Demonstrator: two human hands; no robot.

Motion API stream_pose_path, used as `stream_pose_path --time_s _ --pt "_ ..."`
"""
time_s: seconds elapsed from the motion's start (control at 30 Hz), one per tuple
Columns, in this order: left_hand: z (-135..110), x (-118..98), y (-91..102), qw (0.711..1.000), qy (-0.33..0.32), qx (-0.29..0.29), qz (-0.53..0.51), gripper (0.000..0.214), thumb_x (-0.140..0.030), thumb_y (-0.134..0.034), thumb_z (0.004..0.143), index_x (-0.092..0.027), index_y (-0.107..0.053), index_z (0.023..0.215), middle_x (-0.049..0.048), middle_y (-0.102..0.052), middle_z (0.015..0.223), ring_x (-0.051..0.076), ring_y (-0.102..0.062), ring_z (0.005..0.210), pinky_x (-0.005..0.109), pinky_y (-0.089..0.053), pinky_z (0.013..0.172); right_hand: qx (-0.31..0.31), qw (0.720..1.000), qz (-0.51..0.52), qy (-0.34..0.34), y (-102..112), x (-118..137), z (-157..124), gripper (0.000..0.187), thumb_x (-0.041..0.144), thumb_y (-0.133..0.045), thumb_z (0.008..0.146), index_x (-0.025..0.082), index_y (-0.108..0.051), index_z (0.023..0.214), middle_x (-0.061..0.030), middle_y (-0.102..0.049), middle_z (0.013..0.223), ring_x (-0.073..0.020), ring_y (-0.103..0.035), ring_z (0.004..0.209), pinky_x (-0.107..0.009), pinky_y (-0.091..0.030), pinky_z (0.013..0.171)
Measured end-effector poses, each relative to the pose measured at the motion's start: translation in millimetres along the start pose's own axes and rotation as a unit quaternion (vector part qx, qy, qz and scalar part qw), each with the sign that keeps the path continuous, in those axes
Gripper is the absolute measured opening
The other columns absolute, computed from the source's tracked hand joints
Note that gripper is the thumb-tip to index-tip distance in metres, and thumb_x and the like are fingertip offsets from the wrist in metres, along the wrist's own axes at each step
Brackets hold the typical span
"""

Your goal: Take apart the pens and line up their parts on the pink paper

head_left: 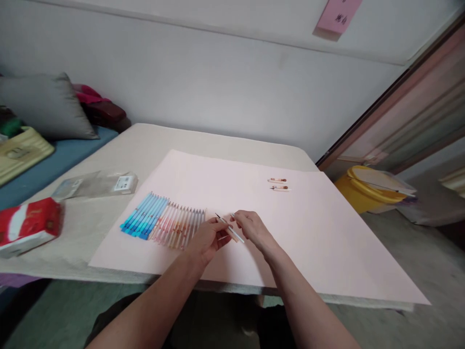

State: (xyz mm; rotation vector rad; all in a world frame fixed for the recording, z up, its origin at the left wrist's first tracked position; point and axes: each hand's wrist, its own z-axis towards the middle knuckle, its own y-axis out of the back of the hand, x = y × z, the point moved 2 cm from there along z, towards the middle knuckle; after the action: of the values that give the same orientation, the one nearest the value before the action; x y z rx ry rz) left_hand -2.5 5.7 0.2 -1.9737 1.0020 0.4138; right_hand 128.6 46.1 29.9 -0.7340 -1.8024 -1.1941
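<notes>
My left hand is closed round a slim white pen with a dark, pointed tip that slants up to the left. Just right of it, my right hand has its thumb and finger pinched together on a small pale piece, too small to name. To the left lies a tidy row of pens: blue ones at the far end, then pink to beige patterned ones nearer my left hand. Two small groups of pen parts lie apart at the back right.
A pale pink sheet covers much of the cloth-covered table. On the left are a clear plastic packet and a red tissue pack. A yellow bin stands right of the table, and a wall rises behind.
</notes>
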Motion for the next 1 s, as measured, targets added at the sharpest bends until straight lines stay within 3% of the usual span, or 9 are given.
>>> stream_pose_path --time_s 0.13,0.23,0.53,0.8,1.0 --pt "1 7 -1.5 1.0 0.007 0.009 -0.009 0.014 -0.009 -0.069 0.065 -0.014 -0.06 0.074 0.0044 -0.063 0.072 0.01 -0.059 0.06 0.022 -0.047 0.057 0.012 0.996 -0.077 0.053 -6 -3 2 0.03 0.03 -0.042 0.085 0.018 -0.058 0.063 0.0005 -0.054 0.06 -0.0124 -0.048 0.06 -0.022 -0.033 0.056" --pt "5 10 0.1 1.0 -0.007 -0.003 -0.015 0.015 -0.01 -0.07 0.064 -0.015 -0.057 0.069 0.0014 -0.06 0.067 0.01 -0.058 0.059 0.022 -0.047 0.058 0.024 0.987 -0.132 0.084 -10 -4 1 0.028 0.031 -0.042 0.087 0.019 -0.061 0.07 -0.0007 -0.059 0.068 -0.0132 -0.051 0.065 -0.023 -0.034 0.059" --pt "11 15 0.4 0.997 -0.05 -0.013 -0.059 0.019 -0.005 -0.07 0.06 -0.014 -0.055 0.065 0.0016 -0.059 0.065 0.011 -0.058 0.06 0.025 -0.049 0.062 -0.004 0.942 -0.33 0.058 -23 2 -8 0.027 0.025 -0.035 0.093 0.022 -0.062 0.093 -0.0056 -0.063 0.094 -0.0173 -0.058 0.083 -0.025 -0.034 0.064" --pt "12 16 -1.7 0.996 -0.079 -0.029 -0.027 0.017 -0.008 -0.073 0.057 -0.012 -0.06 0.067 0.0042 -0.062 0.067 0.012 -0.057 0.06 0.024 -0.046 0.058 0.037 0.94 -0.335 0.056 -32 -4 -10 0.03 0.014 -0.039 0.083 0.018 -0.052 0.11 -0.0083 -0.057 0.103 -0.0193 -0.055 0.089 -0.028 -0.038 0.07" --pt "15 17 -0.4 0.991 -0.114 -0.061 0.026 0.012 -0.007 -0.069 0.057 -0.014 -0.061 0.063 0.0019 -0.06 0.06 0.01 -0.053 0.055 0.022 -0.038 0.053 0.006 0.926 -0.374 0.051 -44 -3 -12 0.031 0.018 -0.039 0.086 0.018 -0.048 0.116 -0.0104 -0.054 0.108 -0.024 -0.051 0.096 -0.031 -0.038 0.067"
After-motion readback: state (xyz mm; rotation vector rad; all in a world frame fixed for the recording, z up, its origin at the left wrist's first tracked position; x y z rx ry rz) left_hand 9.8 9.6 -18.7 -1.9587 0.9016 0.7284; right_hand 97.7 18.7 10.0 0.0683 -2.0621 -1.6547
